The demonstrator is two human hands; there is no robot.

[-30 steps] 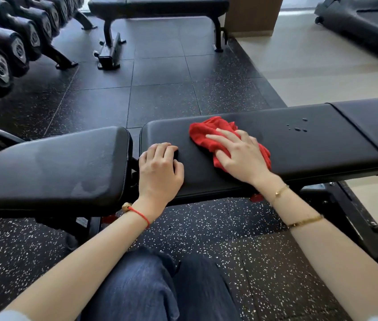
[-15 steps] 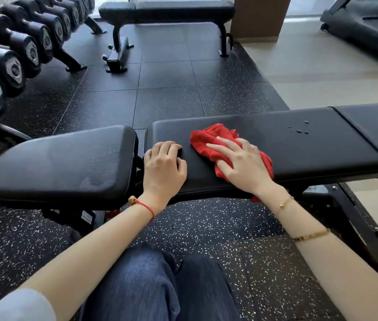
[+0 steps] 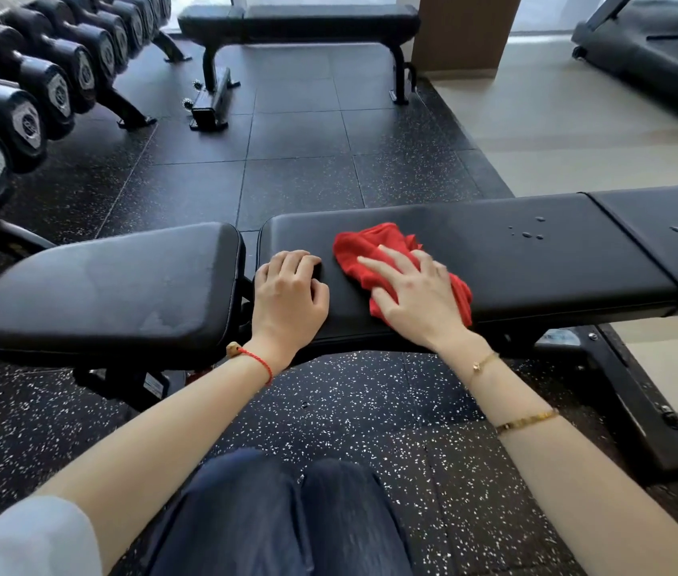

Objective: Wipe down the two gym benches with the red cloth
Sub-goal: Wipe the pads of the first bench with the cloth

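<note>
Near bench (image 3: 516, 259), long back pad, wipe in progress. Right hand (image 3: 416, 301) lies flat on the red cloth (image 3: 370, 247), fingers spread and straight; no grip on the cloth, just palm and fingers pressing it down onto the pad. Cloth is bunched, sitting at the left end of the long pad, close to the gap before the seat pad (image 3: 112, 284).

Left hand (image 3: 287, 297) rests at the pad's left near corner, fingers curled over the end edge, apparently bracing; it holds nothing loose.

Water droplets (image 3: 526, 232) sit further right on the same pad, well apart from the cloth. More droplets on the next pad section at far right. Seat pad shows a dull smeared patch near its front edge.

How to do it well, my judgement:
- Spread the cloth flatter under the palm; bunched, it covers little.
- Sweep in long overlapping passes rightward to the droplets, keeping even pressure, far edge to near edge.
- Run over the seams, where moisture would likely collect.
- Keep the left hand bracing so the pad does not rock.
- Check the seat pad smear before leaving.

Second bench (image 3: 300, 22) stands across the floor, by the dumbbell rack (image 3: 38, 85); judged not yet done.
</note>
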